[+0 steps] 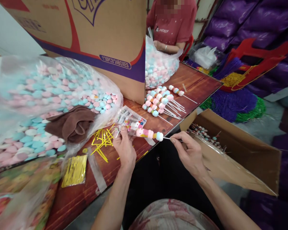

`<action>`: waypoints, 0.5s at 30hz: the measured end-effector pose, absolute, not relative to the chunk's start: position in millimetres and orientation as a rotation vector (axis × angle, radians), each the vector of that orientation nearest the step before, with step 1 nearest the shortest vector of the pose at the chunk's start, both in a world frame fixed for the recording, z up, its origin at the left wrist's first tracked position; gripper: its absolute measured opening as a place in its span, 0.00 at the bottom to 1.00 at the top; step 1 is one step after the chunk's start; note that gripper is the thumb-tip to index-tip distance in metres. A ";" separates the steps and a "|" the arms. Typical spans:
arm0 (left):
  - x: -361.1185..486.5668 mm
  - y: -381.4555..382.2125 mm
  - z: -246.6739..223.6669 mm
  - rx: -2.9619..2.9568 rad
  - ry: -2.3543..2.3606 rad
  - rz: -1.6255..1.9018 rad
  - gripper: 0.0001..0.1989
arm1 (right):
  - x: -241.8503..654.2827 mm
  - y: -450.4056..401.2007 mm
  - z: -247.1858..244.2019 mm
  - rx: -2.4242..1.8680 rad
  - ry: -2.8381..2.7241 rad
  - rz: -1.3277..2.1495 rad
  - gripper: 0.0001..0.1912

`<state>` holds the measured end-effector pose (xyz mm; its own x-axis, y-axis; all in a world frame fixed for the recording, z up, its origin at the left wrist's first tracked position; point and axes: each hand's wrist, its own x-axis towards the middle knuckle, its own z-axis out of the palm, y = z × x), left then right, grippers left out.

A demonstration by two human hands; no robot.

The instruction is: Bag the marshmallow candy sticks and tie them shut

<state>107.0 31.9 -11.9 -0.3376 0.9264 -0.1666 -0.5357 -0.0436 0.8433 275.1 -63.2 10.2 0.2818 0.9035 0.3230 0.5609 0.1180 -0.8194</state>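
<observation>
Between my hands is a marshmallow skewer (150, 134) with pink, orange and pale blue pieces on a white stick. My right hand (188, 148) pinches the bare end of that stick. My left hand (125, 147) is closed on a clear printed plastic bag (120, 129), and the far part of the skewer sits inside it. The blue end pieces are outside the bag. Just beyond my left hand lie more flat printed bags (131, 117). Loose gold twist ties (102, 142) are scattered to its left.
Finished-looking skewers (158, 99) lie piled on the table (194, 81). A large bag of marshmallows (50, 83) and a brown cloth (70, 123) are at left, near a packet of twist ties (75, 171). A tall carton (98, 41) blocks the back. An open box (252, 153) with skewers stands right; a co-worker (172, 28) sits opposite.
</observation>
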 end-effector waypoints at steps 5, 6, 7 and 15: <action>108.9 30.4 -12.5 0.418 1.031 1.721 0.12 | 270.9 -65.1 7.4 -1.579 -1.465 0.541 0.09; 109.0 30.1 -12.3 0.405 1.024 1.726 0.11 | 270.3 -65.6 8.0 -1.582 -1.461 0.543 0.10; 109.1 29.9 -12.3 0.394 1.019 1.729 0.10 | 270.0 -65.9 8.8 -1.585 -1.459 0.536 0.10; 109.8 27.9 -14.1 0.456 0.988 1.731 0.12 | 272.3 -62.5 12.7 -1.523 -1.479 0.709 0.11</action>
<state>109.8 27.9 -14.1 -0.3835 0.9104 -0.1550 -0.5965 -0.1160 0.7942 272.3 -62.5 12.7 0.1303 0.9768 0.1698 0.4790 0.0879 -0.8734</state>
